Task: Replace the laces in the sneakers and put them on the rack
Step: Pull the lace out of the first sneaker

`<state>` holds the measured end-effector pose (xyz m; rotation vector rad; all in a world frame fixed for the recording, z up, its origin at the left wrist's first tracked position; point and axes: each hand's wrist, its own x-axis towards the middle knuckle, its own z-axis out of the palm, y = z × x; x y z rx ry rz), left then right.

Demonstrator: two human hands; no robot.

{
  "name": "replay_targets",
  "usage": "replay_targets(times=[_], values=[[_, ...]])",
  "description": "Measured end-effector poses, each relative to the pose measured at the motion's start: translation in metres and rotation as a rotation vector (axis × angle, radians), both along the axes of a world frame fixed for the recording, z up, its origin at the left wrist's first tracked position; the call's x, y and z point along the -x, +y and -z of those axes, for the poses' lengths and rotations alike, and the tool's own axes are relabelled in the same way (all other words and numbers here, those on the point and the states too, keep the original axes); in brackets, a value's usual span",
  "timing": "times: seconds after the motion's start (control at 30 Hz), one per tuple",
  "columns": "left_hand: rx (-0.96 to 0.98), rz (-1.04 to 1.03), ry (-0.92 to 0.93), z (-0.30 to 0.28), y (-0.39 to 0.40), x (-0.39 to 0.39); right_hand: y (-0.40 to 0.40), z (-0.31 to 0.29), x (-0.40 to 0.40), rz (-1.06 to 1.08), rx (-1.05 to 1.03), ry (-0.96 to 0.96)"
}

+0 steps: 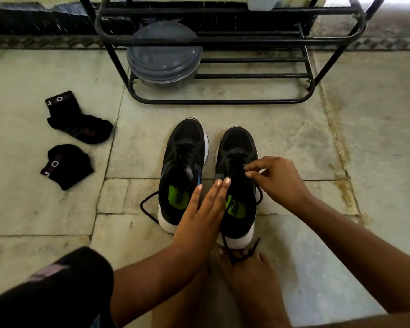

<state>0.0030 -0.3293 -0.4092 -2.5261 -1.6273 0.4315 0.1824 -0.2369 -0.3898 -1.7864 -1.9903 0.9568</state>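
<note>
Right hand [275,183] fingers [252,174] pinch the lace [234,172] on the right sneaker [238,147], its long axis running away from them; left hand [204,209] fingers straight, pressed together, beside its collar.

A home entryway is suggested by the worn stone-tiled floor [294,143], by the black metal shoe rack [223,39] set beyond the left hand [200,216], and by two black socks [78,119] dropped well to its left.
</note>
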Motion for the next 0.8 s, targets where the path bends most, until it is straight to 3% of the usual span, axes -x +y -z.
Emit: replay_targets(times=[0.17,0.43,0.6,0.7,0.8], values=[[0.073,0.049,0.084,-0.003,0.000,-0.002,-0.001,0.000,0.012,0.116,0.122,0.204],[0.061,0.038,0.041,-0.003,-0.002,-0.002,0.008,-0.002,0.014,0.174,0.200,0.161],[0.117,0.018,0.047,-0.002,-0.001,-0.001,0.009,-0.015,0.004,0.107,0.464,0.346],[0.084,0.034,0.057,-0.003,-0.001,-0.002,0.005,-0.020,0.010,-0.007,0.449,0.176],[0.018,0.041,0.050,-0.001,-0.002,-0.001,-0.001,-0.011,0.017,-0.051,0.251,-0.005]])
